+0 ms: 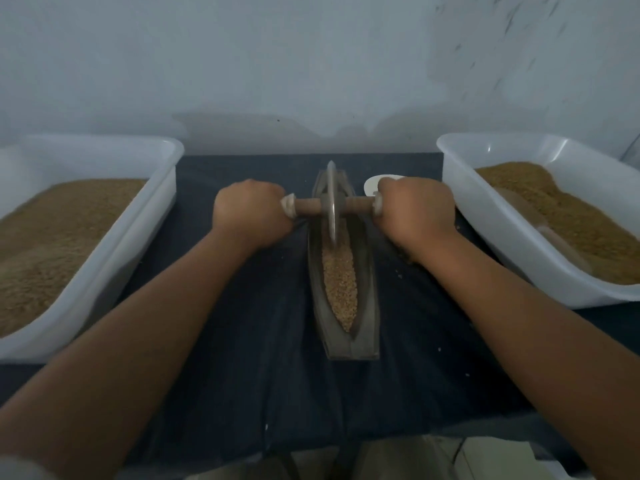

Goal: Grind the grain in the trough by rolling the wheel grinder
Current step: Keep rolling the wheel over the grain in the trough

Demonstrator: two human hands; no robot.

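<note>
Both hands are closed in fists around the ends of the wooden axle (356,203) of the wheel grinder (332,202): the left hand (250,209) wraps the left end and the right hand (415,207) wraps the right end, knuckles up, forearms reaching in from the near edge. The thin metal disc stands upright on its edge between the two hands, seated in the far half of the trough (367,306), a narrow boat-shaped metal vessel that lies lengthwise, pointing away from the person, in the middle of the surface (242,358), which is covered by a dark blue cloth. Grain (340,285) fills the trough's groove on the near side of the disc, a tan strip tapering to a point near the trough's near end. A few loose grains lie scattered on the cloth. To the left stands a white plastic tub (104,254) holding a bed of tan grain; to the right stands another white tub (485,237), also with grain heaped in it. A small white object (372,183) shows just behind the right hand, partly hidden. A pale wall (311,64) rises behind the surface.
</note>
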